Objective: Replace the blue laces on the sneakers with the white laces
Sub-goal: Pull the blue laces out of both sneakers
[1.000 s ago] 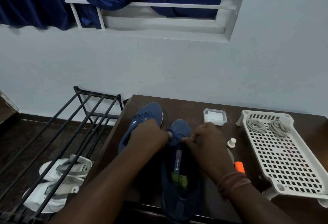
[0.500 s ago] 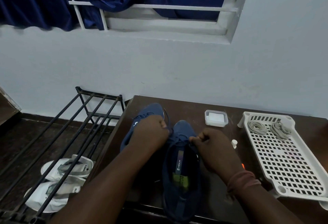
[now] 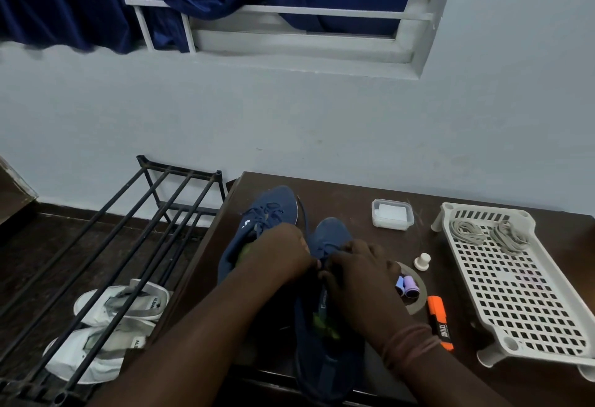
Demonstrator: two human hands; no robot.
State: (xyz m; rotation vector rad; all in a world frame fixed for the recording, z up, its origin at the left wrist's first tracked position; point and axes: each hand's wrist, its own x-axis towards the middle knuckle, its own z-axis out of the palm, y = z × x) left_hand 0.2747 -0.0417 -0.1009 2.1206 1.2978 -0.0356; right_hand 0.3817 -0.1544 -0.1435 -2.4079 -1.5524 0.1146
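Two blue sneakers stand on the dark brown table [image 3: 347, 200]. The left sneaker [image 3: 273, 210] still has its blue laces. The right sneaker [image 3: 328, 339] lies toe away from me under both hands. My left hand [image 3: 283, 253] and my right hand [image 3: 357, 269] meet over its lacing, fingers curled and pinching the blue lace [image 3: 322, 261] there. Two bundles of white laces [image 3: 489, 234] lie at the far end of the white perforated tray [image 3: 528, 303] on the right.
A small clear lidded box [image 3: 392, 213], a white knob [image 3: 422, 261], a tape roll with small purple spools [image 3: 409, 287] and an orange marker [image 3: 440, 323] sit between shoe and tray. A black metal rack [image 3: 128, 232] with white sneakers [image 3: 112, 319] under it stands left.
My right hand has moved from the shoe's right side in toward the left hand over the lacing. The purple spools and orange marker beside it have come into view.
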